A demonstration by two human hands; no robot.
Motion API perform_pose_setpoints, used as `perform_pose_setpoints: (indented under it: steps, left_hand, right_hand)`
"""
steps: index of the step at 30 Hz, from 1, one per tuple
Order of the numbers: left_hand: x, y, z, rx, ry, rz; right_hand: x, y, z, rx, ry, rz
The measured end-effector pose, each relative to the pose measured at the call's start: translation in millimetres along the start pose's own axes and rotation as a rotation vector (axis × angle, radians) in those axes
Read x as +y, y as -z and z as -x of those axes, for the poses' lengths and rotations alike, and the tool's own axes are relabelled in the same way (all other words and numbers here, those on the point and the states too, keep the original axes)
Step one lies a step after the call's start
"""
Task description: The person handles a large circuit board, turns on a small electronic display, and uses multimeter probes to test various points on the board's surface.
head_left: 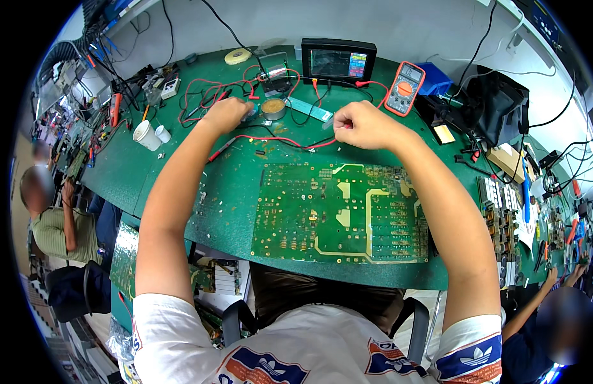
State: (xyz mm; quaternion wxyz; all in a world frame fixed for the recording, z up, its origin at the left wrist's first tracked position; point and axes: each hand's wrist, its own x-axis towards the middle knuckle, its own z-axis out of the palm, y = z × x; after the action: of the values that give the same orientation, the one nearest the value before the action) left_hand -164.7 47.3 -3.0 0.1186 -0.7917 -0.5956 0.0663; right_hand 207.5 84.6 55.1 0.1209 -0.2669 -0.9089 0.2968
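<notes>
Multimeter (404,89): showed an orange rim, a marked dial and a lit-up display's neighbour, the black-framed screen (338,63).
Shirt (264,361): bore blue-and-orange printed patches.
Left hand (228,116): fingers curled together, just left of the round tin (273,109); grip unclear.
Right hand (368,125): fingers curled inward, red test lead (221,150) running close below; grip unclear.
Circuit board (309,214): lay on the table (232,211), nearer the body.

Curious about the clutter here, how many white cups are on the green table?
2: a larger white cup at left and a smaller white cup just right of it. More may be hidden.
</notes>
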Motion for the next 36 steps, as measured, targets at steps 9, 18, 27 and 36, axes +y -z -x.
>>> perform_pose_setpoints:
  steps: [9,18,27,36]
  left_hand:
    - [-22,-32,0,0.018,0.074,0.059]
    - [31,19,31,-0.229,0.081,0.234]
    - [5,-5,42,-0.004,0.049,0.215]
    - [1,-25,23,0.163,0.091,0.315]
  right_hand:
    - [5,4,-2,0.013,0.032,0.011]
    - [18,13,-1,0.055,-0.035,-0.151]
    - [15,16,-2,-0.017,-0.054,-0.147]
    - [12,34,1,-0.163,-0.073,-0.406]
